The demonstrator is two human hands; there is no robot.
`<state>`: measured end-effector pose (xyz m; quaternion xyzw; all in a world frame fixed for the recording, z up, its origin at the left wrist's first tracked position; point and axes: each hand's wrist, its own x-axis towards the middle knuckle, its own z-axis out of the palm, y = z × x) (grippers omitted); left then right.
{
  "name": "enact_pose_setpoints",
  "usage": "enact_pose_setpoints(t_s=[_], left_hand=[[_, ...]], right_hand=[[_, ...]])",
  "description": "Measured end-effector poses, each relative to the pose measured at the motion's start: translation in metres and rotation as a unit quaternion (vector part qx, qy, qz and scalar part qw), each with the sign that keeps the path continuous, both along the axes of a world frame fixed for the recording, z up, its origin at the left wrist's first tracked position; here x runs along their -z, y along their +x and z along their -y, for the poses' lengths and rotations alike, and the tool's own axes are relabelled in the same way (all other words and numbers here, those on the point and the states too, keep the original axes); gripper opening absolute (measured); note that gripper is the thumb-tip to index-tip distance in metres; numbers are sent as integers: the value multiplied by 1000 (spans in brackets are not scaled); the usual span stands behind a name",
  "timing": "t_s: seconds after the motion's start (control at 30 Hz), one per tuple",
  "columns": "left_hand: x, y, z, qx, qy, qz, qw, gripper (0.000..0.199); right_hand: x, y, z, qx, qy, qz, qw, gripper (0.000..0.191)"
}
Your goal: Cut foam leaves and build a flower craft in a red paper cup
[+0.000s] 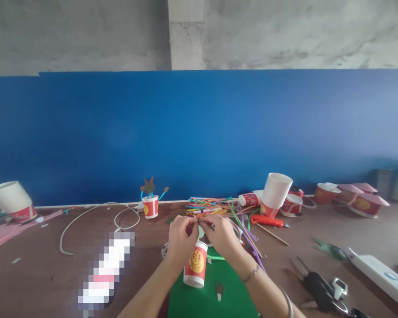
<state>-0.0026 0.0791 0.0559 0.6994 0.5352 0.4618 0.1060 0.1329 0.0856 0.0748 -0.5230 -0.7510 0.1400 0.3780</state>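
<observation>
My left hand (pixel 181 238) and my right hand (pixel 220 233) meet fingertip to fingertip near the middle of the table. Both pinch something small and dark that I cannot make out, just above a pale green round piece (pixel 201 232). Right below them a red and white paper cup (pixel 195 264) with a yellow emblem leans over a green sheet (pixel 185 304). A small dark oval piece with a pale end (pixel 219 289) lies on that sheet, right of the cup.
Colourful sticks (pixel 207 205) lie behind my hands. A decorated cup (pixel 150 207) stands back left. An orange cutter (pixel 268 220) and stacked cups (pixel 274 194) are back right. Keys (pixel 320 289) and a white power strip (pixel 381 276) lie right; a white cable (pixel 66 229) curls left.
</observation>
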Motion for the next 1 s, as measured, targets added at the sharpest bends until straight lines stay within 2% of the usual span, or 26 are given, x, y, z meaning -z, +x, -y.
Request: enact_pose_setpoints(t_s=[0.27, 0.43, 0.63, 0.77, 0.83, 0.9, 1.0], left_hand=[[-2, 0, 1, 29, 16, -7, 999, 11], [-3, 1, 1, 33, 13, -10, 999, 11], [-2, 0, 1, 28, 9, -12, 999, 12], [-2, -2, 1, 15, 15, -6, 1000, 10], [-1, -3, 0, 7, 21, -9, 1000, 9], [-1, -4, 0, 0, 29, -21, 999, 10], [0, -4, 1, -8, 37, -48, 998, 11]], right_hand=[[-6, 6, 0, -50, -43, -14, 998, 23], [-6, 7, 0, -41, -41, 1, 998, 23], [-5, 10, -3, 14, -11, 20, 1000, 19], [-4, 29, -14, 81, -6, 60, 995, 21], [0, 44, -22, 92, -46, 111, 988, 28], [7, 59, -31, 81, -123, 165, 975, 37], [20, 76, -42, 163, -130, 204, 957, 27]])
